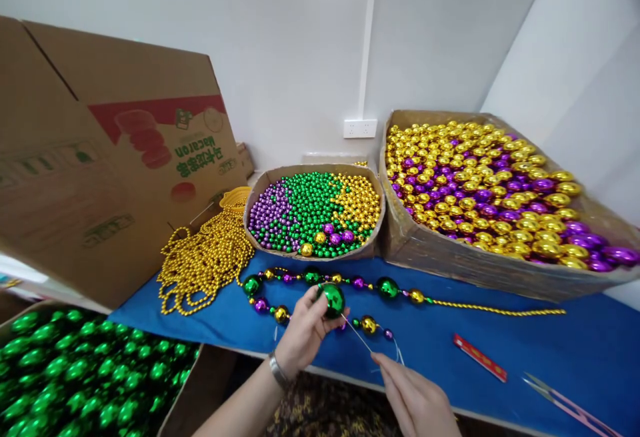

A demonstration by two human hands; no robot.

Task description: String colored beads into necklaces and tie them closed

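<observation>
My left hand [309, 324] is closed around a large shiny green bead [333, 300] above the blue-covered table. My right hand [413, 390] pinches a thin white thread or needle [357, 332] that runs up to the green bead; which of the two I cannot tell. Behind and beside my left hand lies a strand of green, gold and purple beads [387, 287], curving round on the cloth. Its far end continues as a gold bead chain [497, 308] stretching right. A loose white thread end hangs by the small purple bead [389, 334] near my right hand.
Small beads fill a carton [377, 244] at the back, and gold and purple beads a larger carton [425, 250] on the right. Gold bead chains [205, 264] are heaped left. Green beads [90, 377] sit lower left. A red packet [480, 357] and scissors [565, 404] lie right.
</observation>
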